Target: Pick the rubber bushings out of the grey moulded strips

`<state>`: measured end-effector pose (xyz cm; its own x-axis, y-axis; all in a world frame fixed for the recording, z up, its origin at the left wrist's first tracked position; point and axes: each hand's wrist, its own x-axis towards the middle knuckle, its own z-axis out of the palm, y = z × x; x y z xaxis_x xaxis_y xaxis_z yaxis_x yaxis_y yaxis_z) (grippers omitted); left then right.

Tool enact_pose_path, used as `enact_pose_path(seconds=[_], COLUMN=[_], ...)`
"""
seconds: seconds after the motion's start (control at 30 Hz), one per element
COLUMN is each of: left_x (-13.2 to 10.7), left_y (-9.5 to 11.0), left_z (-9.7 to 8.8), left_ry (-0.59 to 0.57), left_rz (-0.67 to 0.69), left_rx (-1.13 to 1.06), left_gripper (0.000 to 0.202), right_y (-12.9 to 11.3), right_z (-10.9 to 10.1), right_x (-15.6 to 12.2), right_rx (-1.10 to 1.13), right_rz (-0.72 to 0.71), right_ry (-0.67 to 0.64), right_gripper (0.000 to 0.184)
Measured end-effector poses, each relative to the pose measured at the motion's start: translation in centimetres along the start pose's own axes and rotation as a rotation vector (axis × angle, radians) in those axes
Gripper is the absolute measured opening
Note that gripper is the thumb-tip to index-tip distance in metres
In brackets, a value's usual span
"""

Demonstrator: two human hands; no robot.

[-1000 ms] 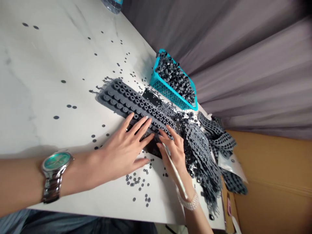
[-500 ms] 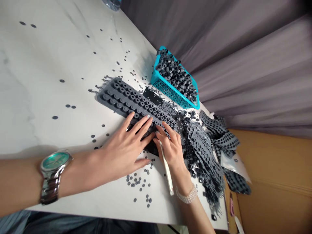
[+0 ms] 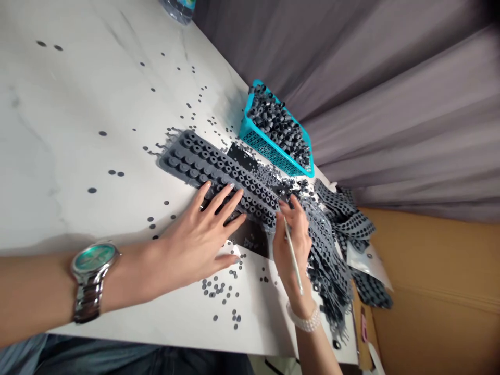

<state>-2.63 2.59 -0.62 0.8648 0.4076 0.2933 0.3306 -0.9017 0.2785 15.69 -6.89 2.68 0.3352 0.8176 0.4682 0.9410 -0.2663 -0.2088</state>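
Note:
A dark grey rubber sheet [image 3: 230,174] with rows of round raised cups lies slantwise on the white table. Spread over its near edge, my left hand [image 3: 195,229] presses down with fingers apart. My right hand [image 3: 292,239] grips a thin pale stick [image 3: 292,255], slanting down toward my wrist. That hand hovers by the sheet's right end; the stick's far tip is hidden by the fingers. A black mat [image 3: 255,237] shows beneath the sheet, with small grey bits on it.
A turquoise basket [image 3: 269,150] full of small dark rubber caps stands behind the sheet. Punched sheets and strips [image 3: 326,245] heap up on the right, beside a cardboard box [image 3: 429,265]. Small dark discs [image 3: 221,289] are scattered over the table. A bottle [image 3: 179,10] stands at the back.
My right hand has moved right with the stick, from the sheet's near edge to its right end. My left hand stays spread on the sheet. The view has shifted slightly.

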Motion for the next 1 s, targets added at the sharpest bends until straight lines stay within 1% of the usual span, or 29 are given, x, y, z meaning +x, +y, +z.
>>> enact_pose_path(seconds=[0.07, 0.17, 0.27, 0.33, 0.4, 0.47, 0.53, 0.57, 0.67, 0.73, 0.83, 1.0], left_x=[0.0, 0.2, 0.4, 0.5, 0.5, 0.4, 0.3, 0.3, 0.3, 0.4, 0.4, 0.3], left_y=[0.0, 0.0, 0.1, 0.1, 0.0, -0.1, -0.1, -0.1, -0.1, 0.0, 0.0, 0.0], left_z=[-0.1, -0.5, -1.0, -1.1, -1.0, -0.8, -0.7, -0.6, -0.7, -0.8, -0.7, -0.3], left_ry=[0.023, 0.058, 0.066, 0.067, 0.064, 0.06, 0.054, 0.052, 0.038, 0.025, 0.025, 0.038], left_rz=[0.01, 0.04, 0.056, 0.065, 0.078, 0.085, 0.086, 0.084, 0.069, 0.059, 0.061, 0.067], left_rx=[0.016, 0.052, 0.108, 0.146, 0.166, 0.171, 0.175, 0.177, 0.182, 0.184, 0.186, 0.2], left_gripper=[0.069, 0.066, 0.06, 0.057, 0.055, 0.054, 0.054, 0.054, 0.054, 0.054, 0.058, 0.062], right_y=[-0.3, -0.3, 0.6, 1.5, 2.1, 2.0, 1.3, 0.7, -1.1, -2.0, -2.6, -2.2], right_z=[-0.5, -0.5, -0.4, -0.6, -1.0, -1.4, -1.6, -1.6, -0.8, 0.0, 0.9, 1.6], right_x=[-1.1, -3.4, -4.8, -5.0, -4.6, -3.8, -2.9, -2.5, -1.3, -0.8, -0.3, -0.2], right_rx=[0.061, 0.101, 0.102, 0.088, 0.069, 0.063, 0.077, 0.086, 0.109, 0.113, 0.115, 0.127], right_rz=[0.027, -0.003, -0.036, -0.031, -0.013, -0.003, -0.041, -0.087, -0.279, -0.374, -0.419, -0.447], right_ry=[-0.061, -0.058, -0.123, -0.165, -0.177, -0.153, -0.097, -0.07, -0.046, -0.048, -0.051, -0.067], right_gripper=[0.019, 0.021, 0.027, 0.031, 0.031, 0.027, 0.021, 0.019, 0.017, 0.017, 0.015, 0.013])
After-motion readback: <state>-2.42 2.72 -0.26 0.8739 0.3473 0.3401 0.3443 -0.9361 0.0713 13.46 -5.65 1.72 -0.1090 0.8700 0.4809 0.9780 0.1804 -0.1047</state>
